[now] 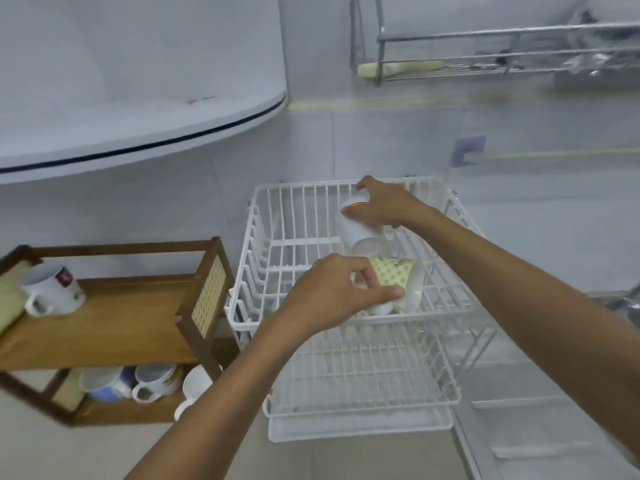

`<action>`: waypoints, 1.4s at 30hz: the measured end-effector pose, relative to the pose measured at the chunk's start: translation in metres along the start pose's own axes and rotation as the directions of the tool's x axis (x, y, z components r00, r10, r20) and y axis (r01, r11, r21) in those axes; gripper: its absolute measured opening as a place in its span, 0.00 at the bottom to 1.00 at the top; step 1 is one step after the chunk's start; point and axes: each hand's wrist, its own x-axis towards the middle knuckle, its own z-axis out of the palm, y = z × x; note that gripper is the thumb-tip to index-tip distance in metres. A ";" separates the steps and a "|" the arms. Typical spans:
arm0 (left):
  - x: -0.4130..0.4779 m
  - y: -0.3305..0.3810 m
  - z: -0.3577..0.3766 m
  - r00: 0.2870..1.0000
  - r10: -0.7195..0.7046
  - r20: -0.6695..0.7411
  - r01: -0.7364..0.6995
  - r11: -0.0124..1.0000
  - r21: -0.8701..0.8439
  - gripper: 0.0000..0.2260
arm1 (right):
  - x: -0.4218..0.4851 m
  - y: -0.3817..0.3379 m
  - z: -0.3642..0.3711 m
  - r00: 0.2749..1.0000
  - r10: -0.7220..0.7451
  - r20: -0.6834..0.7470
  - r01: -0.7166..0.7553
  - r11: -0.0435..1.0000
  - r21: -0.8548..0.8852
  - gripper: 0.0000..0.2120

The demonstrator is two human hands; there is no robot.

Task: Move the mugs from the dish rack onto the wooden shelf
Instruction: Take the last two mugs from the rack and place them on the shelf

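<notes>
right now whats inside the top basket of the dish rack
Two mugs: a white mug under the right hand, and a green-patterned mug gripped by the left hand. The hands hide parts of both.

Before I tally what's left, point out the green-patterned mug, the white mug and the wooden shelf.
green-patterned mug (394, 271): head view, on its patterned side.
white mug (356, 230): head view, on its plain wall.
wooden shelf (114, 317): head view, on the bare top board.

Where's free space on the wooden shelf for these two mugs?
Top board of the wooden shelf: bare from the logo mug at its left end to the cane side panel. Lower tier is crowded: three mugs side by side.
</notes>
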 end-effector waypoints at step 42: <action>-0.182 -0.205 -0.252 0.926 -0.310 -0.214 0.138 0.807 -0.574 0.24 | -0.137 -0.211 0.083 0.700 -0.167 -0.695 0.518 0.788 0.332 0.23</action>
